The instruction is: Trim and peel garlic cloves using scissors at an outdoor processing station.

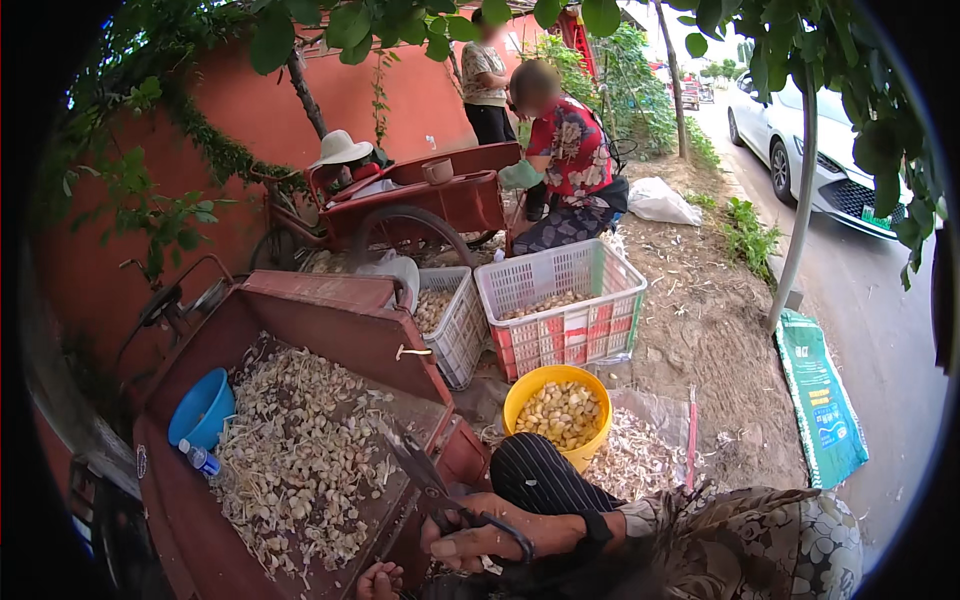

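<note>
My right hand is closed around the black handles of a pair of scissors. Their blades point up and left, over the edge of a red metal cart bed. At the bottom edge of the picture, my left hand shows only in part, its fingers curled; whether it holds anything cannot be made out. Left of my hands, a heap of garlic cloves and stalk trimmings lies in the cart bed. Past my knee stands a yellow bucket holding trimmed garlic cloves.
A blue basin and a plastic bottle stand in the cart. Beyond are two plastic crates with garlic. Skins cover a sheet at right. Two people are near another cart; a white car stands on the road.
</note>
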Available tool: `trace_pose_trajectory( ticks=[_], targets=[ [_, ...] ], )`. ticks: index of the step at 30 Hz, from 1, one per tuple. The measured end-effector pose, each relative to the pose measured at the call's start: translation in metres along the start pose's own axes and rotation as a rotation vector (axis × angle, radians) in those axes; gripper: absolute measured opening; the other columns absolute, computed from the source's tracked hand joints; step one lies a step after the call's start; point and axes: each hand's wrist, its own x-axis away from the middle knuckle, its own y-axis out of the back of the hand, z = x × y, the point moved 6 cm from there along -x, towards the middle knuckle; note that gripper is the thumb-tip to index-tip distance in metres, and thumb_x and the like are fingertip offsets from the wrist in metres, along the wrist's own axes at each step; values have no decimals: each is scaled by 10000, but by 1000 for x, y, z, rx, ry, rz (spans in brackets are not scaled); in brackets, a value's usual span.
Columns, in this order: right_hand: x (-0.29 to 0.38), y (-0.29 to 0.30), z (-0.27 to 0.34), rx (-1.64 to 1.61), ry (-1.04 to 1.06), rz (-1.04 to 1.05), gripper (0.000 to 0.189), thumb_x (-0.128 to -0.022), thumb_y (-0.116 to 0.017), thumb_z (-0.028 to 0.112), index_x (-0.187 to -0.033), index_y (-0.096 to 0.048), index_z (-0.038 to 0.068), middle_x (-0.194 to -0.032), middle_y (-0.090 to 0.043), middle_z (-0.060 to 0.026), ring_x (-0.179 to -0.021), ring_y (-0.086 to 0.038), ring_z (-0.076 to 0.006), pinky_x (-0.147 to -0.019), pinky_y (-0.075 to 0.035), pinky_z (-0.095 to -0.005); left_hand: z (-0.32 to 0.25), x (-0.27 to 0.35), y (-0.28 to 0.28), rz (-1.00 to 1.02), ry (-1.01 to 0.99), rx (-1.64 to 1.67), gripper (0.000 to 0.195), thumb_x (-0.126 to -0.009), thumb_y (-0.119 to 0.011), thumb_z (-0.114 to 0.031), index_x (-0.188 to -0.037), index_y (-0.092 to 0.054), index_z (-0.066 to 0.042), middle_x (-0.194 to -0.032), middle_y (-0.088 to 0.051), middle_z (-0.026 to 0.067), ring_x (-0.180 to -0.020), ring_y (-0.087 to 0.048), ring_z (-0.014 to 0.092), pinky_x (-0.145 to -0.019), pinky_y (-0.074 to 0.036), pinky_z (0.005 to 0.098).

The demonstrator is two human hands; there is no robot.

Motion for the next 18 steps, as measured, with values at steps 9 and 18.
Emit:
trace_pose_trajectory(
  ticks=[9,18],
  targets=[
    [116,8,30,-493,199,267,210,-863,-621,170,-959,-537,3,-718,-544,-31,-577,-499,-94,-533,-402,-241,11,-25,12,-171,194,111,178,-909,-525,-110,-1035,-581,3,-947,-652,81,-802,-632,141,-725,-466,246],
    [-60,34,-19,-580,75,78,124,-839,-601,80,-791,-505,19,-570,-494,-47,-449,-473,-143,-424,-395,-300,8,-100,31,-138,155,-142,185,-908,-521,-89,-1038,-587,23,-925,-649,87,-818,-630,133,-744,-475,237]
  ],
)
